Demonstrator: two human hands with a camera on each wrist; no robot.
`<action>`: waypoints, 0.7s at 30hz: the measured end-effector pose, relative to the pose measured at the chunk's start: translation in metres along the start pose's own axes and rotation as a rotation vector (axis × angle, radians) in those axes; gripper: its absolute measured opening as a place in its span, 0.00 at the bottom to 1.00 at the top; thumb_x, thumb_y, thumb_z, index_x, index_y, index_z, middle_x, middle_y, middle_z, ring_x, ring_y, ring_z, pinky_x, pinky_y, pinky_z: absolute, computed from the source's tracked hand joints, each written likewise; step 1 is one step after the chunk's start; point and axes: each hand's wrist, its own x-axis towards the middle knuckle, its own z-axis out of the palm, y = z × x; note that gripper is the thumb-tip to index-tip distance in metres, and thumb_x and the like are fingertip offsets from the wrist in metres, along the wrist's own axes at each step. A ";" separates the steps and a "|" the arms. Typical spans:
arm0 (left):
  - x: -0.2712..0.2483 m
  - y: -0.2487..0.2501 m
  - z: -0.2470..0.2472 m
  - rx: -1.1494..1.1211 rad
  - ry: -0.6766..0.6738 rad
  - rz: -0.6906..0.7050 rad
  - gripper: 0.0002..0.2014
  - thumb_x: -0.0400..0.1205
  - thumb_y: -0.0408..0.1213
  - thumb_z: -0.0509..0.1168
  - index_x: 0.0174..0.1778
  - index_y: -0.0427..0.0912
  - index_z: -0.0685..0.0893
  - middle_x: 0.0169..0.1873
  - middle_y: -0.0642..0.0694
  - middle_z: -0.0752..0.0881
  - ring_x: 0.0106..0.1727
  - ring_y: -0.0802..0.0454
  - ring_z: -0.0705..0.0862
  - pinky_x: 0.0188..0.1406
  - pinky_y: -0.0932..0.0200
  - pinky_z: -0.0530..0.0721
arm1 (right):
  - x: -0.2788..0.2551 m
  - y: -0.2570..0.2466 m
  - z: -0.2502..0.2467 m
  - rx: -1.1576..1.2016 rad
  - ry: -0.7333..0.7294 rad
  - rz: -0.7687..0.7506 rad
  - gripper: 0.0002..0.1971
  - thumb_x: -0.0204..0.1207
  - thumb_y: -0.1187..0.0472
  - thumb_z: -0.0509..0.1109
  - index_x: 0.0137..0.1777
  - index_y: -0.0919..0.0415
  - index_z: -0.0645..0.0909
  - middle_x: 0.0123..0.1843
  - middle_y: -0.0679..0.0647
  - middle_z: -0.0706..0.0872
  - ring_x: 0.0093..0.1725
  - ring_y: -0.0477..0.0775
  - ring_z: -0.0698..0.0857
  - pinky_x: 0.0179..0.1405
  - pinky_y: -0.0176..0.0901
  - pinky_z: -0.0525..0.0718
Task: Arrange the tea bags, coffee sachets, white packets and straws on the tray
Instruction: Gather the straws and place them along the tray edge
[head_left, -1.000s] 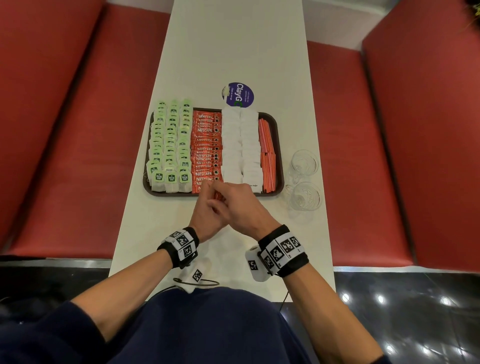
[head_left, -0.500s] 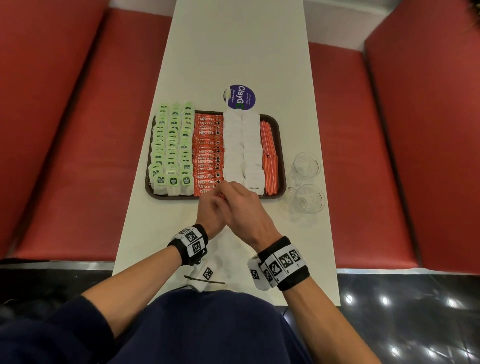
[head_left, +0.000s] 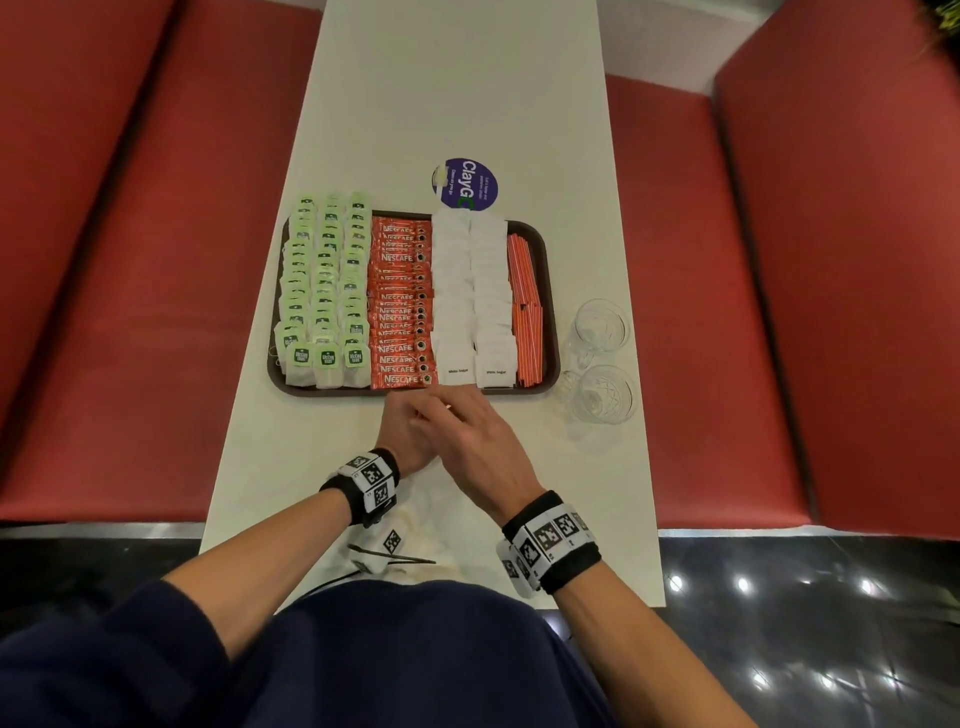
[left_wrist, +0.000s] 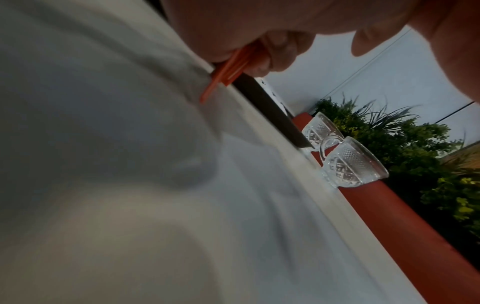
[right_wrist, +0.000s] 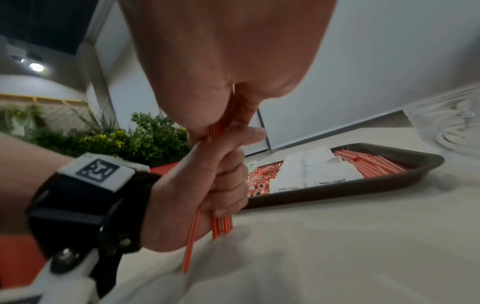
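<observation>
My white table (head_left: 457, 93) carries the brown tray (head_left: 549, 291), a purple sticker (head_left: 470, 182) behind it, and two glass cups (head_left: 602, 358) to its right.

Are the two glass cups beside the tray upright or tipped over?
Upright. The left wrist view shows both glass cups standing on their bases on the table, rims up, beside the tray. Both look empty.

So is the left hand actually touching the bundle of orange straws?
Touching. The right wrist view shows the left hand with fingers curled round the bundle of orange straws, whose ends stick out below the fist.
</observation>
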 end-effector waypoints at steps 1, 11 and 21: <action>-0.002 0.002 -0.010 -0.081 0.015 0.028 0.18 0.79 0.09 0.68 0.40 0.39 0.85 0.34 0.52 0.84 0.34 0.68 0.85 0.36 0.72 0.81 | 0.000 0.000 -0.001 0.068 -0.004 0.029 0.15 0.88 0.64 0.75 0.74 0.58 0.85 0.73 0.55 0.85 0.69 0.55 0.81 0.68 0.51 0.87; 0.006 0.031 -0.040 -0.357 -0.150 0.027 0.30 0.73 0.34 0.83 0.57 0.40 0.67 0.42 0.47 0.82 0.41 0.56 0.82 0.36 0.53 0.82 | 0.038 0.004 -0.046 0.355 -0.035 0.208 0.06 0.84 0.56 0.81 0.57 0.51 0.89 0.46 0.46 0.93 0.45 0.45 0.91 0.51 0.44 0.89; 0.023 0.056 -0.056 -0.251 -0.246 -0.020 0.34 0.84 0.39 0.79 0.65 0.47 0.56 0.55 0.42 0.87 0.39 0.58 0.90 0.39 0.61 0.88 | 0.066 0.024 -0.070 0.666 -0.106 0.431 0.06 0.83 0.57 0.83 0.56 0.53 0.91 0.47 0.52 0.97 0.46 0.55 0.97 0.53 0.62 0.97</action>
